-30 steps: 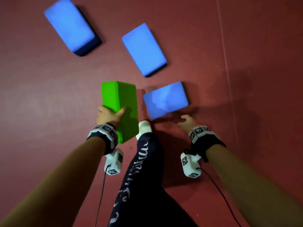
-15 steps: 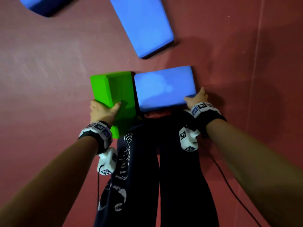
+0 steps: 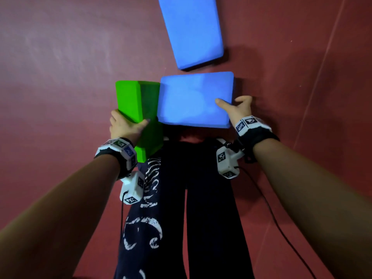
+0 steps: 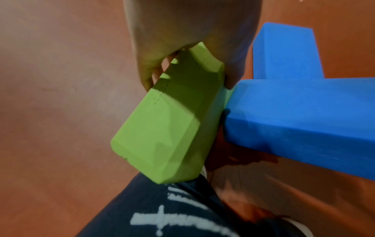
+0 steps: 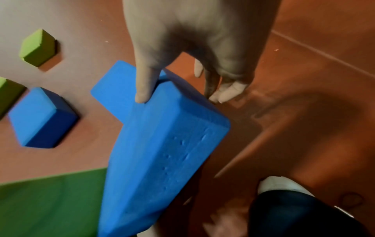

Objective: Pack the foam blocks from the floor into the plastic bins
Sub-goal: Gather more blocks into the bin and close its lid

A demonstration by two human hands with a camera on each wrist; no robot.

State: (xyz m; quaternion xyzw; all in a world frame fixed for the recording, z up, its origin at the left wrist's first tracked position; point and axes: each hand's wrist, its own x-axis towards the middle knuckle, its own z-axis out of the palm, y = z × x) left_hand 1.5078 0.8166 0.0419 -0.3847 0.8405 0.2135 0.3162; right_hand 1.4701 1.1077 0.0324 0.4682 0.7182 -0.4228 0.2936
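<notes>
My left hand [image 3: 128,125] grips a green foam block [image 3: 138,105] by its near end, thumb on one face and fingers on the other; the left wrist view shows the green block [image 4: 168,125] held off the red floor. My right hand [image 3: 233,106] holds a blue foam block [image 3: 193,99] at its right edge, thumb on top and fingers underneath. In the right wrist view that blue block [image 5: 162,152] is raised and tilted. The two held blocks touch side by side above my legs. No bin is in view.
Another blue block [image 3: 193,31] lies flat on the floor just beyond the held ones. The right wrist view shows a further blue block [image 5: 40,118] and two green blocks [image 5: 38,48] on the floor. My dark trouser legs [image 3: 201,198] fill the lower middle.
My right hand reached the blue block, took hold of its right edge and raised it off the floor. The green block stayed in my left hand and now sits against the blue one.
</notes>
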